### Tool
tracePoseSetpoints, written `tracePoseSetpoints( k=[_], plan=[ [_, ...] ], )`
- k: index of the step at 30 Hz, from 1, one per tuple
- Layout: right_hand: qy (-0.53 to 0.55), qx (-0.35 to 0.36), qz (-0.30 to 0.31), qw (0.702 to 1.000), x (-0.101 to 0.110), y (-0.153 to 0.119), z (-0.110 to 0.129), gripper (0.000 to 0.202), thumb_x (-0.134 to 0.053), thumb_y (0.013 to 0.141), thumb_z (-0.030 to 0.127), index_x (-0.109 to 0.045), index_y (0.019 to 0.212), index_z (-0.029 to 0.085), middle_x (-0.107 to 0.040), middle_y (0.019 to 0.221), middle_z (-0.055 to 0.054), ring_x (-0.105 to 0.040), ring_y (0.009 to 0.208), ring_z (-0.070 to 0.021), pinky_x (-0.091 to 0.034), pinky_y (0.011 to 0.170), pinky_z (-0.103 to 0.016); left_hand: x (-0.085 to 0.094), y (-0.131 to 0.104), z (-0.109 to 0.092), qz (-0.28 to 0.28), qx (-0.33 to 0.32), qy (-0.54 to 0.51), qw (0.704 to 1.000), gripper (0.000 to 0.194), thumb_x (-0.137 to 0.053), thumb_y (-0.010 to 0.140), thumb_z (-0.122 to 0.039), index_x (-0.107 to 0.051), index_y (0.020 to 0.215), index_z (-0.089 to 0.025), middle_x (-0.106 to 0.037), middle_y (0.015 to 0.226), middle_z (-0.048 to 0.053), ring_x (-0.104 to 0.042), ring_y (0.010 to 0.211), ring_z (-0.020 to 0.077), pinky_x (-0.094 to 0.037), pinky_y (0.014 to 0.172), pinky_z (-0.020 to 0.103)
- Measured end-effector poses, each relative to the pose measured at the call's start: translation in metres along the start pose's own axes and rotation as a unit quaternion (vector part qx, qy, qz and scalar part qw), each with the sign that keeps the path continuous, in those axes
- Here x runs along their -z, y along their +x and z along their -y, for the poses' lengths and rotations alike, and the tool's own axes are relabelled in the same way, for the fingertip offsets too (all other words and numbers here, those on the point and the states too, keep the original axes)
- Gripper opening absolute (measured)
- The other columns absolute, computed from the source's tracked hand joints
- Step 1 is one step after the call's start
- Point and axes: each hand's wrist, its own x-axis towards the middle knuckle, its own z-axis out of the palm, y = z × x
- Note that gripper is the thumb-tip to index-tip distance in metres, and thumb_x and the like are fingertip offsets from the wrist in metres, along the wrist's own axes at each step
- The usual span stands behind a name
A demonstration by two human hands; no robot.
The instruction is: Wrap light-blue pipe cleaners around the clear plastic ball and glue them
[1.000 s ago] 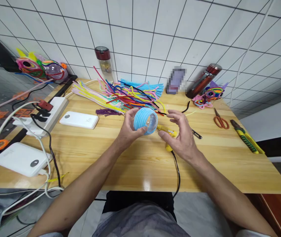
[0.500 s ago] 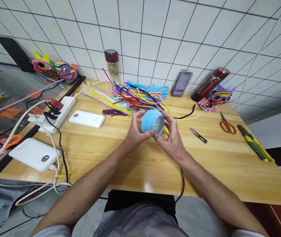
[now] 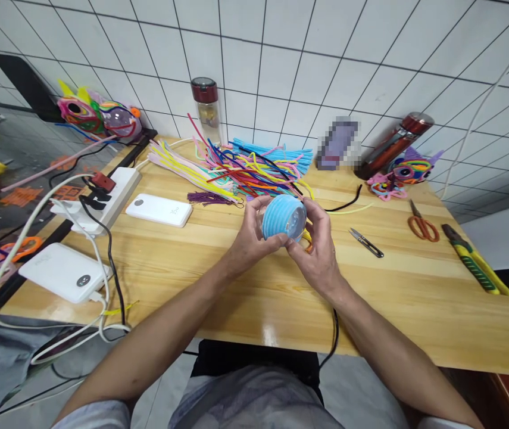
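Note:
Between my two hands is a clear plastic ball (image 3: 297,221) wrapped around much of its surface with light-blue pipe cleaners (image 3: 277,217). My left hand (image 3: 249,238) grips its left side, thumb along the bottom front. On the right side, my right hand (image 3: 319,250) holds it with curved fingers and the thumb near the left thumb. The ball is held above the wooden table (image 3: 254,310). Just behind it lies a pile of loose, many-coloured pipe cleaners (image 3: 254,170), with a light-blue bundle (image 3: 281,156) at its back.
Thread snips (image 3: 367,243), orange-handled scissors (image 3: 422,223) and green-yellow pliers (image 3: 475,262) lie at right. White power banks (image 3: 158,210), a power strip (image 3: 114,196) and cables occupy the left. A glass bottle (image 3: 208,113) and red flask (image 3: 394,146) stand by the tiled wall, near colourful fish-like crafts (image 3: 97,116).
The ball has turned slightly in my hands, and my grip stays on both sides. The whole view has shifted a little.

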Motion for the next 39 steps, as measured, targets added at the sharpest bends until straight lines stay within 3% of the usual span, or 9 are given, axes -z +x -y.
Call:
tracePoseSetpoints(
  k=[21, 28, 33, 39],
  plan=[
    [-0.031, -0.006, -0.013, 0.999, -0.003, -0.006, 0.001, 0.079, -0.076, 0.097, 0.044, -0.037, 0.166, 0.037, -0.046, 0.171, -0.014, -0.047, 0.16, -0.0382, -0.047, 0.126, -0.072, 0.0, 0.002, 0.004, 0.001, -0.007, 0.033, 0.999, 0.092, -0.089, 0.077, -0.067, -0.04, 0.143, -0.025, -0.062, 0.148, 0.016, -0.066, 0.137, 0.0342, -0.058, 0.11, 0.05],
    [-0.017, -0.009, -0.006, 1.0, -0.002, -0.007, 0.001, 0.078, -0.076, 0.098, 0.049, -0.037, 0.165, 0.038, -0.043, 0.174, -0.013, -0.046, 0.161, -0.0374, -0.045, 0.128, -0.071, 0.002, 0.002, 0.001, 0.01, 0.01, 0.048, 0.999, 0.098, -0.089, 0.077, -0.063, -0.036, 0.15, -0.024, -0.053, 0.161, 0.02, -0.058, 0.149, 0.0376, -0.055, 0.117, 0.053],
    [0.058, -0.031, 0.009, 0.998, 0.001, -0.006, 0.005, 0.069, -0.067, 0.102, 0.059, -0.041, 0.162, 0.037, -0.043, 0.174, -0.013, -0.043, 0.163, -0.0363, -0.045, 0.128, -0.068, 0.003, 0.002, -0.002, 0.035, 0.026, 0.044, 0.998, 0.101, -0.089, 0.078, -0.066, -0.037, 0.154, -0.025, -0.053, 0.161, 0.019, -0.057, 0.148, 0.0389, -0.056, 0.117, 0.055],
    [0.074, -0.067, -0.002, 0.995, 0.003, -0.005, 0.009, 0.073, -0.072, 0.098, 0.062, -0.043, 0.16, 0.036, -0.045, 0.173, -0.013, -0.047, 0.159, -0.0355, -0.047, 0.127, -0.065, 0.003, -0.001, -0.001, 0.046, 0.006, 0.07, 0.996, 0.103, -0.089, 0.079, -0.07, -0.038, 0.157, -0.027, -0.047, 0.168, 0.019, -0.049, 0.158, 0.0417, -0.054, 0.121, 0.057]
  ],
)
